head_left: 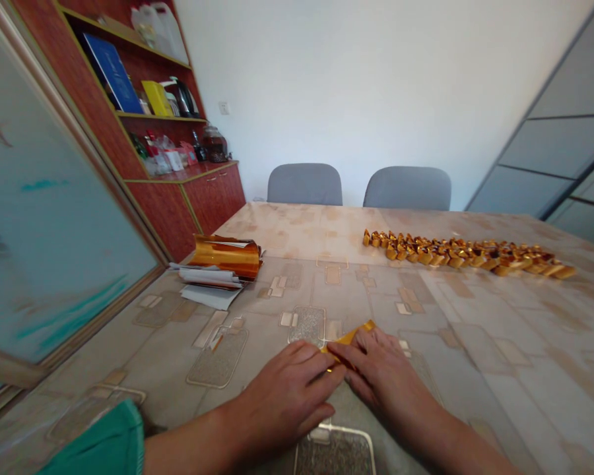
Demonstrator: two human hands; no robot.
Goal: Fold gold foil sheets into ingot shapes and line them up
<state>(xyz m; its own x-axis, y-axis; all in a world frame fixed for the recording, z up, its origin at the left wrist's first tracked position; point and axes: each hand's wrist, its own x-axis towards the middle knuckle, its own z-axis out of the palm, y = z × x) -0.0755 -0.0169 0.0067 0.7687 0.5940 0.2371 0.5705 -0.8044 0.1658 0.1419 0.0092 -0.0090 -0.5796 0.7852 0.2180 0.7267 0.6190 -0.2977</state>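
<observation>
Both hands meet at the near middle of the table over a piece of gold foil paper [361, 328]. My left hand [294, 386] has its fingers closed on the paper's left end. My right hand [379, 366] grips the same piece from the right, fingertips pressed close to the left ones. A gold strip of it sticks out above the right fingers; the rest is hidden under the hands. To the far left lies a curled stack of gold foil sheets [228, 256] with white backs. Rows of folded gold paper pieces [455, 254] stretch across the right.
A patterned cloth covers the table [297, 284]. Two grey chairs [304, 183] stand at its far side. A red shelf cabinet [173, 132] with bottles and boxes is at the left, beside a glass door [54, 198]. A tiny scrap [218, 342] lies left of my hands.
</observation>
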